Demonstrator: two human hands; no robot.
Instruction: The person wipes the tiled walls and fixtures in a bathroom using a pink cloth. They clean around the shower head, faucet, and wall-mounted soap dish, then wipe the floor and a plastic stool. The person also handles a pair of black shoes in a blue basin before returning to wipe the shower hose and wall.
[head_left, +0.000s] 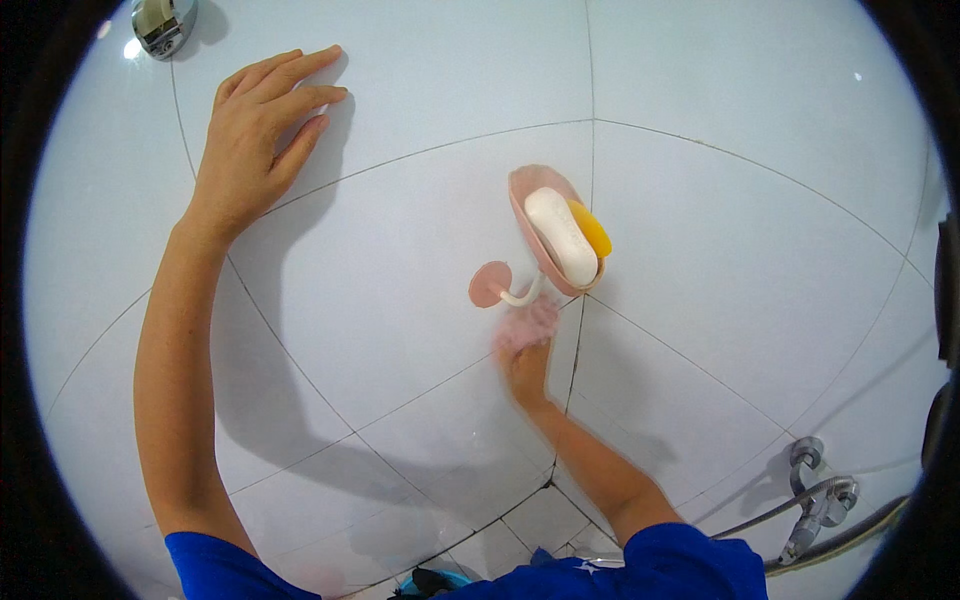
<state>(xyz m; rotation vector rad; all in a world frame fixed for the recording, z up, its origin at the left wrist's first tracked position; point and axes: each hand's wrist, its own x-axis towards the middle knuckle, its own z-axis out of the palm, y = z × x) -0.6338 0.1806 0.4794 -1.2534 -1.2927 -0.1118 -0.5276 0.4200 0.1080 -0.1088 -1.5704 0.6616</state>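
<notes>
My left hand (255, 135) rests against the white wall tiles at the upper left, fingers spread, with nothing in it. Low at the wall corner, my right hand (527, 364) grips a fluffy pink scrubber (529, 324), probably a bath pouf, blurred by motion. The scrubber covers most of its fingers. Just above it is a pink soap dish (519, 206), holding a white soap bar (561, 238) and a yellow piece (592, 229), perhaps soap. A round pink disc (490, 283) on the wall joins a curved white arm (529, 292) that reaches the dish.
A chrome wall fitting (163, 30) is at the top left. At the lower right, a chrome mixer tap (814, 510) with a metal hose (765, 511) juts from the wall. Part of a blue container (450, 577) shows at the bottom, near the tiled floor (540, 514).
</notes>
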